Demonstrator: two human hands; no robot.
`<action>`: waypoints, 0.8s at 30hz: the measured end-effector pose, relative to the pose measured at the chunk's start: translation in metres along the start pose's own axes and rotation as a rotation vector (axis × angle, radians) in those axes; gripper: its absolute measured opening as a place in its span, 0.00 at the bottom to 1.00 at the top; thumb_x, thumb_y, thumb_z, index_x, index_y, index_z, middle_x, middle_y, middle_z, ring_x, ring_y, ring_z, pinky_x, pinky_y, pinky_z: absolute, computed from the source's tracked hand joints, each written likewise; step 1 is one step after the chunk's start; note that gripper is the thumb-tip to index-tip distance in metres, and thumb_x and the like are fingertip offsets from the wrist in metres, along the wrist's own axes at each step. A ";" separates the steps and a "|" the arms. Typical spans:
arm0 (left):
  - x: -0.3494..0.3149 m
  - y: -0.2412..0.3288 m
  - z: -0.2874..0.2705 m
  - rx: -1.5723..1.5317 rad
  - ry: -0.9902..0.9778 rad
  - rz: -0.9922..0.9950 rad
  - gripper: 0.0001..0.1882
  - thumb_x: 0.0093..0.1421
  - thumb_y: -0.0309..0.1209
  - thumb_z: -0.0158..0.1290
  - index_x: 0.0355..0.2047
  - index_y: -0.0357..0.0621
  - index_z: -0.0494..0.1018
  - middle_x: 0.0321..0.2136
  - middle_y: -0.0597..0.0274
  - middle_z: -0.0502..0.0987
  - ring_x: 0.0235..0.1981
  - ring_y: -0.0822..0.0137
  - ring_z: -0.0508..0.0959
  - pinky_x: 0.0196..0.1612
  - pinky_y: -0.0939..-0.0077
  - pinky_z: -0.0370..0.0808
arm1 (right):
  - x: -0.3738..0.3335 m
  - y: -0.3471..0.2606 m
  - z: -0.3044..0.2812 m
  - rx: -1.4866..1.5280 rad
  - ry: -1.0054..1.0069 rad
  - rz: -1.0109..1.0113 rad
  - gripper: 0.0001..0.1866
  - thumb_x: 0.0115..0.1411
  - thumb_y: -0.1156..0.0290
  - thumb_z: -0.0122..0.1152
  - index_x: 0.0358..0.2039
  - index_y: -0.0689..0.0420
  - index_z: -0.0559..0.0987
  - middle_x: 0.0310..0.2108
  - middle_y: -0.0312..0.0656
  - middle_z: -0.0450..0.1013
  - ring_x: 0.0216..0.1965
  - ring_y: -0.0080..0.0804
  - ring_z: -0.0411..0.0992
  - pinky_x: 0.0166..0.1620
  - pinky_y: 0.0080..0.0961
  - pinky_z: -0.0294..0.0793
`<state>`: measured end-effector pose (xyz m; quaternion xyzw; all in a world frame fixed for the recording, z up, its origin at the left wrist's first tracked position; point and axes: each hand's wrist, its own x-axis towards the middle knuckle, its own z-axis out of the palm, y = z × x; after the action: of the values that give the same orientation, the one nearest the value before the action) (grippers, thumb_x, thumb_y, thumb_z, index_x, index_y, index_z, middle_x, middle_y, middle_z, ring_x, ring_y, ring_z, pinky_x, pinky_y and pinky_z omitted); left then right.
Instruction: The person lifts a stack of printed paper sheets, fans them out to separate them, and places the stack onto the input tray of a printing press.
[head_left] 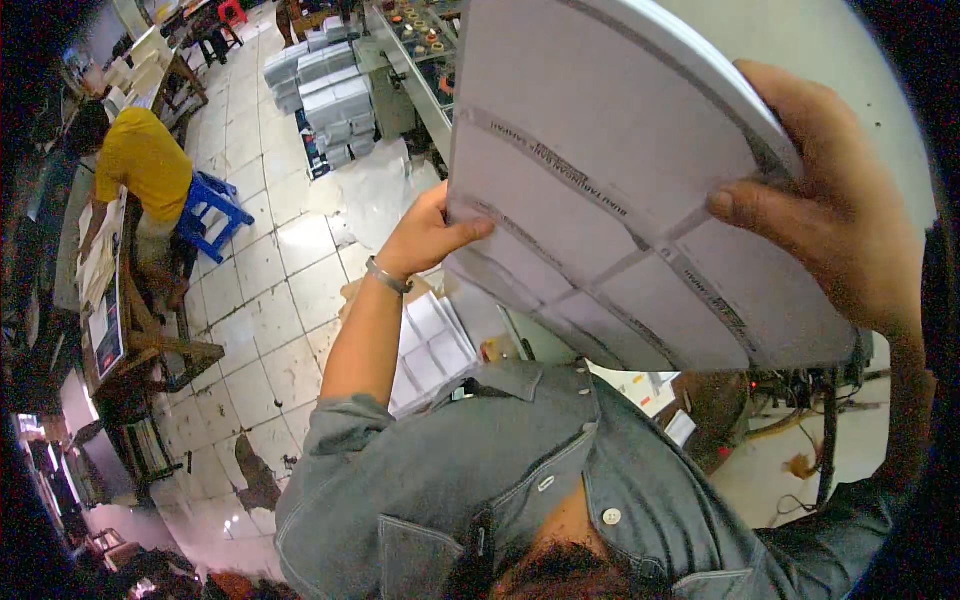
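Note:
A thick stack of large printed paper sheets (590,130) is held up in front of me, tilted, its top sheet showing a grid of grey-banded panels. My left hand (436,236) grips its left edge, thumb on the printed face and fingers behind; a bracelet circles that wrist. My right hand (810,180) clasps the upper right edge, its thumb pressed on the top sheet and the other fingers behind the stack. Below my left forearm lies another pile of similar printed sheets (432,345), partly hidden by my arm and shirt.
Bundled paper stacks (335,100) stand on the tiled floor (265,265) ahead. A person in a yellow shirt (145,160) sits on a blue plastic stool (212,215) at a wooden table (165,350) to the left. A machine (425,75) with knobs is beyond the sheets.

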<state>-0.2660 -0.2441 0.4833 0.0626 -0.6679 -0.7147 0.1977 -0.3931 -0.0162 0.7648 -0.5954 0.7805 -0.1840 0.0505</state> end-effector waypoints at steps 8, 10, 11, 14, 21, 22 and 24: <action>-0.030 -0.110 -0.018 0.156 0.209 -0.060 0.37 0.44 0.27 0.63 0.53 0.41 0.58 0.50 0.58 0.66 0.52 0.65 0.64 0.56 0.72 0.58 | 0.009 0.008 -0.002 0.176 -0.007 -0.042 0.33 0.46 0.82 0.60 0.53 0.60 0.59 0.49 0.46 0.62 0.53 0.34 0.60 0.54 0.30 0.60; -0.043 -0.133 -0.005 -0.056 0.370 -0.171 0.46 0.43 0.28 0.63 0.59 0.42 0.47 0.59 0.50 0.52 0.60 0.58 0.53 0.59 0.67 0.53 | 0.007 0.004 -0.006 0.170 0.001 0.043 0.33 0.45 0.80 0.61 0.53 0.60 0.59 0.49 0.46 0.63 0.52 0.34 0.60 0.54 0.30 0.60; -0.050 -0.143 0.001 -0.105 0.408 -0.160 0.45 0.45 0.29 0.62 0.59 0.43 0.47 0.59 0.49 0.51 0.61 0.58 0.51 0.59 0.66 0.52 | 0.009 0.002 -0.009 0.160 0.010 0.064 0.33 0.46 0.78 0.61 0.53 0.60 0.60 0.49 0.46 0.63 0.52 0.34 0.61 0.54 0.29 0.61; -0.068 -0.158 0.029 -0.106 0.476 -0.181 0.40 0.50 0.32 0.58 0.59 0.45 0.48 0.59 0.49 0.53 0.61 0.58 0.51 0.59 0.64 0.52 | 0.020 0.003 -0.017 0.181 -0.005 -0.001 0.29 0.46 0.78 0.62 0.50 0.61 0.62 0.45 0.46 0.65 0.48 0.33 0.63 0.50 0.27 0.62; -0.061 -0.137 0.065 -0.046 0.240 -0.135 0.26 0.62 0.37 0.41 0.57 0.38 0.52 0.54 0.57 0.60 0.54 0.62 0.60 0.56 0.70 0.55 | 0.010 -0.004 -0.045 0.217 -0.023 -0.018 0.21 0.47 0.78 0.63 0.42 0.64 0.68 0.37 0.46 0.69 0.38 0.30 0.67 0.43 0.23 0.66; -0.056 -0.132 0.070 -0.206 0.236 -0.123 0.25 0.63 0.37 0.39 0.57 0.38 0.53 0.54 0.57 0.61 0.54 0.62 0.61 0.56 0.70 0.56 | 0.007 -0.004 -0.052 0.232 -0.021 -0.019 0.20 0.47 0.78 0.63 0.41 0.65 0.69 0.36 0.46 0.70 0.37 0.30 0.68 0.42 0.22 0.66; -0.046 -0.115 0.085 -0.687 0.311 -0.036 0.23 0.64 0.37 0.36 0.56 0.37 0.53 0.53 0.57 0.62 0.54 0.63 0.62 0.57 0.69 0.56 | 0.006 -0.003 -0.064 0.267 -0.027 -0.047 0.17 0.47 0.78 0.63 0.38 0.66 0.70 0.33 0.46 0.71 0.34 0.29 0.69 0.39 0.21 0.67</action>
<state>-0.2767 -0.1447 0.3714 0.1121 -0.3498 -0.8824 0.2939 -0.4108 -0.0077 0.8256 -0.6037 0.7343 -0.2792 0.1355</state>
